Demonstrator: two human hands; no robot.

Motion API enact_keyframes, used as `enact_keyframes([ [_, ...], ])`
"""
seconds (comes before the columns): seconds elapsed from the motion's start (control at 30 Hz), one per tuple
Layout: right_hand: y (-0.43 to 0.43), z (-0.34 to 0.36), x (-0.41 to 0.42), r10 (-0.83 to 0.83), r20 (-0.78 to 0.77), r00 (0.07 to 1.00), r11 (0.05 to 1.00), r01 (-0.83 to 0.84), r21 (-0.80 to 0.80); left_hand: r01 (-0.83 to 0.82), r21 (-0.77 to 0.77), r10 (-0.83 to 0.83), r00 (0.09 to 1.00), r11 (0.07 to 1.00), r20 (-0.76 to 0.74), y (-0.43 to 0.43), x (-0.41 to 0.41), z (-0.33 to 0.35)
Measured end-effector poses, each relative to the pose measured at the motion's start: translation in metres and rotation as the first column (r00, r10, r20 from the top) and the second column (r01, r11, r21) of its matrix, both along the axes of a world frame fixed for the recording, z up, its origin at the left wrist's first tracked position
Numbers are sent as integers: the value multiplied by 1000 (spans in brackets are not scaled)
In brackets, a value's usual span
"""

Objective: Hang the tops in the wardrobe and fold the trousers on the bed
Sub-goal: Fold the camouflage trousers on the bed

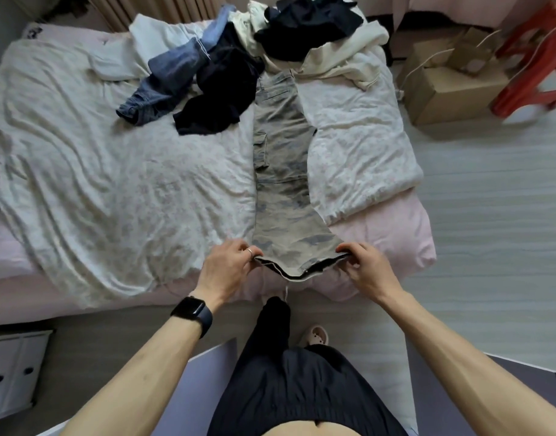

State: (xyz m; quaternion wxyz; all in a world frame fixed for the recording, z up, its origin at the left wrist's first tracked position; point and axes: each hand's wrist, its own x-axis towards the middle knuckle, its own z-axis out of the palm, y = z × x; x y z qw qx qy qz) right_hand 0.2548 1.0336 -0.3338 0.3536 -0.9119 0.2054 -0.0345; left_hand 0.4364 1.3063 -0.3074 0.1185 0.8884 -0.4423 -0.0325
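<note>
Camouflage trousers: one, flat on bed | my left hand and right hand: two, each pinching a near-edge corner | red stool: one

Can't see the far end of the camo trousers, buried under a cream garment and a black garment. Can't tell tops from trousers in the far pile either, all bunched up and chopped off by the top edge. Can't make out some fingers of the left hand and right hand, tucked under the trousers' near edge. Only getting part of the red stool at the right edge, same for the white drawer unit near left. Seeing just half a slipper behind a leg.
</note>
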Motion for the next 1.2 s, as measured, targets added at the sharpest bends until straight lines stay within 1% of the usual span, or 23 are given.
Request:
enact_keyframes([
  [0.07, -9, -3, 8, 67, 109, 992, 962, -35, -272, 74, -69, -68, 994, 995, 88, -2, 17, -1],
  [0.1, -14, -1, 13, 100, 158, 982, 929, -35, -368, 128, -86, -116, 985, 988, 124, -3, 24, 3],
  [0.2, -21, 9, 22, 202, 224, 953, 872, -71, -485, 226, -61, -213, 962, 972, 170, -4, 36, 7],
  [0.23, -20, 10, 23, 249, 213, 945, 848, -107, -520, 229, -35, -220, 960, 973, 171, -2, 36, 8],
  [0.3, -16, 4, 18, 315, 118, 942, 801, -197, -566, 247, 53, -253, 954, 968, 161, 4, 29, 0],
  [0.37, -6, -3, 9, 352, 5, 936, 759, -282, -588, 282, 187, -313, 935, 941, 165, 12, 16, -9],
  [0.43, 2, -8, -1, 374, -79, 924, 730, -346, -589, 309, 253, -360, 914, 917, 187, 19, 4, -14],
  [0.5, 11, -7, -8, 368, -149, 918, 735, -385, -559, 302, 318, -375, 905, 899, 201, 25, -6, -20],
  [0.57, 22, -9, -15, 329, -258, 908, 767, -416, -488, 271, 426, -345, 933, 863, 106, 26, -23, -18],
  [0.6, 28, -10, -16, 311, -372, 875, 791, -455, -408, 235, 473, -295, 954, 849, 55, 27, -34, -18],
  [0.63, 34, -6, -14, 307, -475, 825, 809, -489, -326, 207, 530, -215, 975, 823, -47, 24, -43, -10],
  [0.7, 46, 5, -9, 361, -665, 653, 814, -569, -118, 186, 654, -22, 968, 733, -251, 12, -55, -1],
  [0.73, 50, 13, -6, 408, -725, 555, 790, -613, -25, 230, 705, -5, 952, 670, -306, 5, -56, 1],
  [0.8, 53, 34, -1, 498, -780, 379, 732, -666, 144, 322, 734, -16, 920, 598, -391, -10, -58, 10],
  [0.83, 50, 42, 1, 512, -796, 323, 729, -654, 203, 352, 737, -4, 904, 577, -428, -16, -57, 12],
  [0.87, 44, 49, 4, 507, -807, 303, 745, -626, 232, 365, 729, 10, 891, 578, -454, -21, -53, 14],
  [0.9, 35, 53, 8, 488, -812, 320, 767, -601, 225, 370, 710, 13, 882, 599, -471, -25, -46, 17],
  [0.93, 25, 56, 10, 462, -804, 374, 795, -577, 188, 359, 682, 7, 882, 637, -471, -28, -37, 19],
  [1.0, 1, 56, 15, 386, -722, 574, 866, -496, 68, 285, 589, 0, 900, 757, -435, -33, -15, 22],
  [1.03, -12, 55, 18, 327, -646, 690, 909, -418, 15, 206, 516, 33, 908, 831, -417, -35, -4, 24],
  [1.1, -33, 52, 25, 159, -435, 886, 985, -172, 10, 13, 331, 142, 887, 944, -440, -38, 17, 28],
  [1.13, -41, 51, 32, 61, -332, 941, 998, -49, 43, -78, 237, 183, 868, 968, -461, -41, 28, 29],
  [1.2, -48, 49, 47, -110, -164, 980, 986, 129, 108, -231, 55, 228, 838, 971, -495, -46, 43, 29],
])
